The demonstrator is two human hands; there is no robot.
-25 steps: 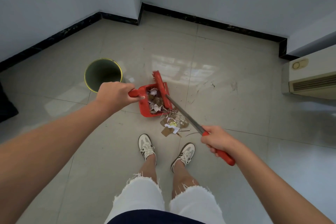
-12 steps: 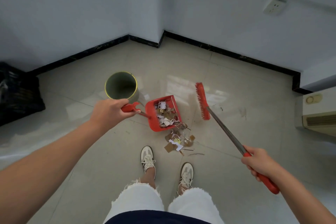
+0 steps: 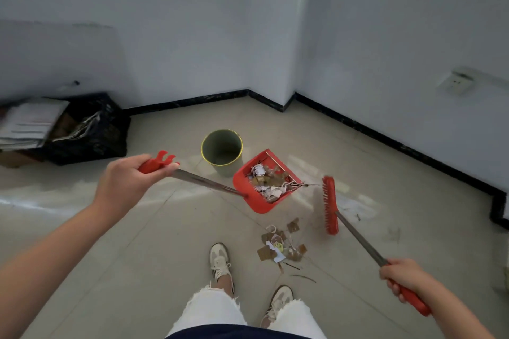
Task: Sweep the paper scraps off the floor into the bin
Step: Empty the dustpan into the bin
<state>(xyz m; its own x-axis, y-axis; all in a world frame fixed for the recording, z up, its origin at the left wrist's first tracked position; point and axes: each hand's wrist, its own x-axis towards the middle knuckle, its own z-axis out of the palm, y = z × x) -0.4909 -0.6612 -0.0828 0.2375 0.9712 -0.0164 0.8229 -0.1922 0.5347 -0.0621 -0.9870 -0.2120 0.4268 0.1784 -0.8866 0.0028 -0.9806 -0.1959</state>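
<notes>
Head view, entries in order. Left hand (image 3: 129, 184): fingers curled tight round the red grip at the top of the steel shaft (image 3: 209, 183). Dustpan (image 3: 260, 205): at the far end of that shaft, ahead and to the right of the gripping hand, apparently held clear of the floor (image 3: 137, 256), loaded with paper scraps (image 3: 271, 183); its open lip faces away to the right. Long axis: the shaft runs from the hand down and rightward to the pan's back wall. Bin (image 3: 228, 170): upright, mouth open, just beyond and to the left of the pan, near it but not under it; the left hand is plainly the nearer one. Judgement: tipping calls for swinging the pan leftward over the rim, then rolling the grip. Right hand (image 3: 403, 276): wrapped round the red handle of the broom (image 3: 329, 206), whose head hangs right of the pan, apart from it. Loose scraps (image 3: 278, 246): lying on the tiles by the feet, nearer than the pan, not yet collected.
</notes>
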